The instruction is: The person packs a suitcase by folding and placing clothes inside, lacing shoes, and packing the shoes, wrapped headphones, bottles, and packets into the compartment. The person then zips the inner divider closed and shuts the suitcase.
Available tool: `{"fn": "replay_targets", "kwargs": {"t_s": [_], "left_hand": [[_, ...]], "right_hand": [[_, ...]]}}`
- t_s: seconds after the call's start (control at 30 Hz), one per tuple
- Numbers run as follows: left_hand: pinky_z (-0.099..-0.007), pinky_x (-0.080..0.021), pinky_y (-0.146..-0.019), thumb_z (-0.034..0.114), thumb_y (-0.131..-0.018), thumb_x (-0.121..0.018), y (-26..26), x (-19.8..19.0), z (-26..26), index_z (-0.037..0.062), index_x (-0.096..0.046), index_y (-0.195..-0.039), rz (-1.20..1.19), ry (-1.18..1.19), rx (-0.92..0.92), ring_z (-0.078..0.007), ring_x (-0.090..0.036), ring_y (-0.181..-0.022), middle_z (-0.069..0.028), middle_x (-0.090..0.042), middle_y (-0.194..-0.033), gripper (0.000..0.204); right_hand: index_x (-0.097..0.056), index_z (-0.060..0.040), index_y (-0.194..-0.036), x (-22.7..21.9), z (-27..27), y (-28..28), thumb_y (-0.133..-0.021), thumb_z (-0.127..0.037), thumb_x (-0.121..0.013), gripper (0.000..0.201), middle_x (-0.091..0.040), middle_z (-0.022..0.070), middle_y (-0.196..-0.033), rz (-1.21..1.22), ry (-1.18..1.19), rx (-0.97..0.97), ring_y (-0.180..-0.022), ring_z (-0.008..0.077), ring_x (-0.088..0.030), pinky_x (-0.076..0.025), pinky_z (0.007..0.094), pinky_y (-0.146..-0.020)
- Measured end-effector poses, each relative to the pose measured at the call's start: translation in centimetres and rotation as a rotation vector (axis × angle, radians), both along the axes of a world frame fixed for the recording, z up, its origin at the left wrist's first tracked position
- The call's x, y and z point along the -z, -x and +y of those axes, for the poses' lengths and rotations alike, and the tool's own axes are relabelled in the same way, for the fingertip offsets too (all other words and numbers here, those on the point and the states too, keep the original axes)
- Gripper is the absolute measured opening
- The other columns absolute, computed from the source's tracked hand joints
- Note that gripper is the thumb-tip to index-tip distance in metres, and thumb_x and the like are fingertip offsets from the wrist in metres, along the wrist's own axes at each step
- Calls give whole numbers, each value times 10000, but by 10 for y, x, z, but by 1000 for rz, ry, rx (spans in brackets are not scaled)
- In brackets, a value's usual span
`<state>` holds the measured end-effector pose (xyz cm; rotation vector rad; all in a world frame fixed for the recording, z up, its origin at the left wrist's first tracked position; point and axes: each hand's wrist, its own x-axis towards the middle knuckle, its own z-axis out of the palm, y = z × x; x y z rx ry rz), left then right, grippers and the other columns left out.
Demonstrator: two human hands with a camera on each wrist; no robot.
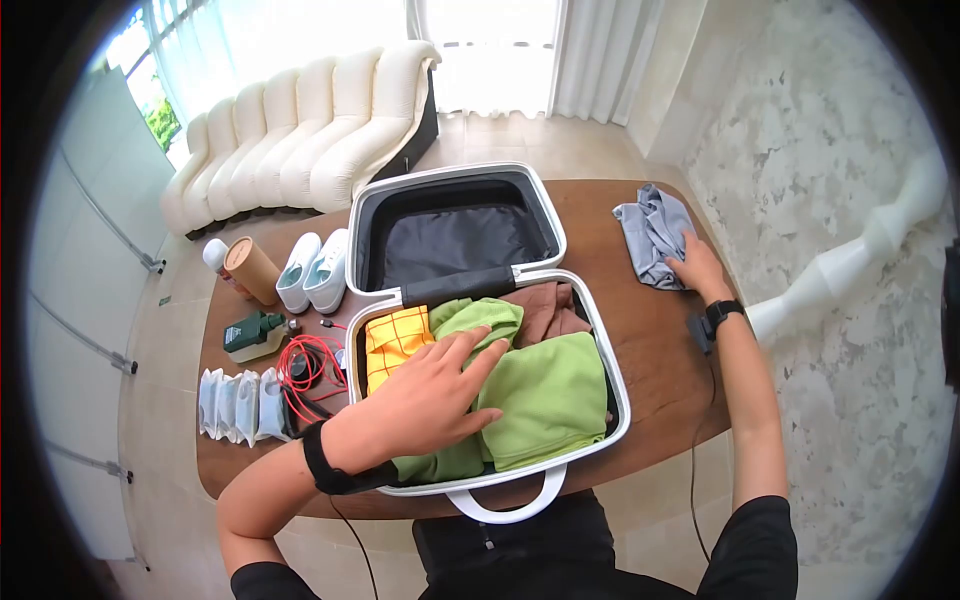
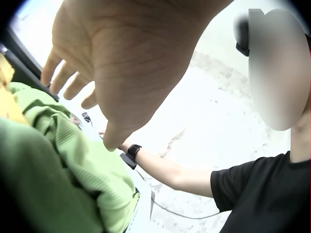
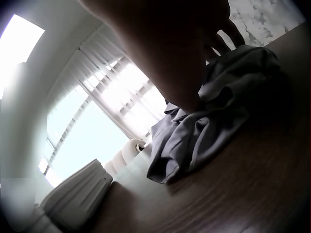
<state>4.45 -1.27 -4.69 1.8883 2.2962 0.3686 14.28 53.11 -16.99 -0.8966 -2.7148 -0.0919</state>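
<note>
My left hand (image 1: pixel 425 395) hovers over the open suitcase (image 1: pixel 625 405) with its fingers spread, holding nothing. The left wrist view shows its palm (image 2: pixel 141 63) above green clothing (image 2: pixel 73 150). Inside the suitcase lie a folded light green garment (image 1: pixel 550 400), a yellow checked cloth (image 1: pixel 397 342) and a brown garment (image 1: pixel 550 312). At the table's right side my right hand (image 1: pixel 700 268) grips the near edge of a crumpled grey garment (image 1: pixel 652 232). In the right wrist view the thumb presses into the folds of the grey cloth (image 3: pixel 194 136), while fingers reach over its far side.
White shoes (image 1: pixel 326 275), a brown cylinder (image 1: pixel 250 268), a green bottle (image 1: pixel 255 335), a coiled red cable (image 1: pixel 305 365) and several small white packets (image 1: pixel 240 405) stand left of the suitcase. Its raised lid (image 1: pixel 455 240) leans back on the wooden table (image 1: pixel 660 370).
</note>
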Motion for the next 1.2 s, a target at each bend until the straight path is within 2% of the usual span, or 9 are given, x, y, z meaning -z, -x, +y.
{"fn": "replay_targets", "kwargs": {"t_s": [0.33, 0.53, 0.63, 0.7, 0.73, 0.8, 0.87, 0.93, 1.2], "left_hand": [[-450, -480, -1065, 276, -1001, -686, 8, -44, 11, 33, -432, -1498, -264, -166, -6, -404, -573, -1273, -203, -472, -1445, 609], [-423, -491, -1033, 273, -1008, -682, 15, -43, 47, 25, -401, -1526, -368, -310, 24, -337, -597, -1200, -194, -487, -1404, 639], [-429, -455, -1096, 354, -994, -697, 12, -45, 81, -7, -363, -1547, -403, -375, -25, -377, -569, -1275, -243, -469, -1450, 740], [-479, -430, -1132, 515, -958, -694, 22, -43, 107, -129, -323, -1515, -19, -685, -114, -502, -532, -1322, -352, -458, -1461, 928], [-449, -314, -1223, 562, -968, -677, 26, -50, 112, -70, -302, -1571, -251, -687, -198, -410, -437, -1448, -325, -392, -1560, 951], [-440, -325, -1214, 601, -973, -656, 49, -57, 125, -64, -303, -1588, -754, -634, -408, -356, -438, -1452, -283, -453, -1543, 972], [-374, -397, -1171, 582, -1014, -607, 49, -96, 106, -6, -457, -1539, -1366, -303, -273, -269, -532, -1381, -199, -549, -1502, 802], [-350, -475, -1113, 513, -1040, -599, 58, -73, 106, 0, -525, -1485, -1657, -197, -192, -224, -599, -1298, -171, -570, -1486, 683], [-258, -561, -895, 111, -936, -769, 49, -49, 71, -53, -626, -1330, -1409, -174, -256, -106, -693, -1032, -63, -716, -1203, 450]], "right_hand": [[-661, 51, -994, -43, 6, -5, -948, -300, -639, 355, -705, 293, -919, 541, 260, 36, -928, 476, -690, -536, 488, -835], [-672, 61, -1111, -131, -63, -5, -1012, -214, -641, 294, -702, 58, -862, 882, 499, -400, -770, 127, -603, -500, 325, -723], [-666, 53, -1176, -171, -109, -8, -1039, -174, -620, 269, -701, 9, -980, 923, 652, -498, -863, 69, -596, -499, 264, -773], [-659, 48, -1196, -194, -140, -10, -1044, -178, -621, 275, -703, 23, -1025, 945, 728, -573, -903, 71, -602, -495, 252, -813], [-652, 44, -1216, -201, -153, -12, -1049, -181, -622, 281, -705, 37, -1070, 965, 807, -643, -942, 74, -607, -492, 240, -853], [-649, 44, -1220, -208, -171, -16, -1050, -180, -623, 282, -701, 43, -1089, 972, 867, -679, -968, 79, -609, -488, 241, -880], [-646, 44, -1225, -208, -182, -23, -1052, -179, -624, 283, -698, 49, -1107, 979, 930, -710, -995, 85, -611, -483, 242, -907], [-640, 43, -1240, -196, -189, -26, -1058, -169, -610, 281, -700, 50, -1112, 932, 929, -746, -1004, 92, -620, -485, 253, -921], [-579, 32, -1366, -170, -200, -37, -1029, -211, -687, 430, -680, 66, -1270, 652, 1346, -790, -1137, 124, -633, -496, 289, -1011]]}}
